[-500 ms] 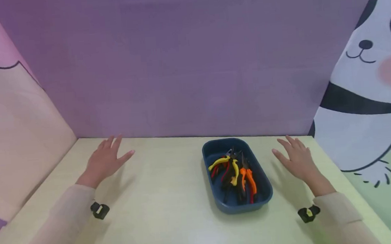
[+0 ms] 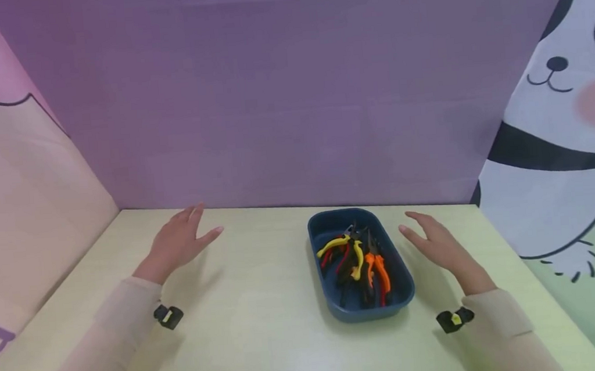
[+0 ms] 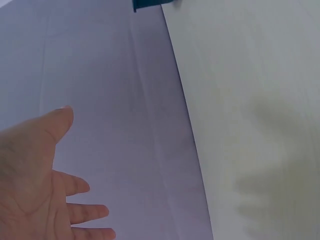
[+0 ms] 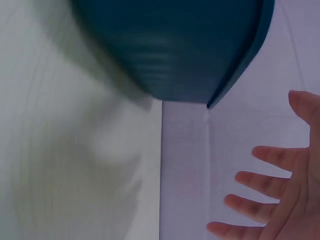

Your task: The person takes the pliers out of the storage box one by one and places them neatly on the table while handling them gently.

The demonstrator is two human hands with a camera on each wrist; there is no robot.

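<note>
A dark blue plastic bin point(image 2: 373, 314) stands on the table, right of the middle in the head view. Inside it lie several pliers: one with yellow handles point(image 2: 358, 256), one with orange handles point(image 2: 380, 272), others with red and black grips partly hidden beneath. My left hand point(image 2: 178, 243) hovers over the table well to the left of the bin, fingers extended and holding nothing. Just off the bin's right side hovers my right hand point(image 2: 441, 245), its thumb and fingers spread in the right wrist view. The bin's outer wall point(image 4: 165, 55) fills the top of that view.
The pale wooden table point(image 2: 253, 294) ends at a purple back wall point(image 2: 291, 104). A printed panel stands on the left, and one with a panda drawing point(image 2: 555, 188) on the right. A black wrist camera point(image 2: 168, 316) sits on each forearm.
Both hands have moved inward: my left hand to the right, my right hand to the left and nearer the bin. The bin and pliers have stayed put.
</note>
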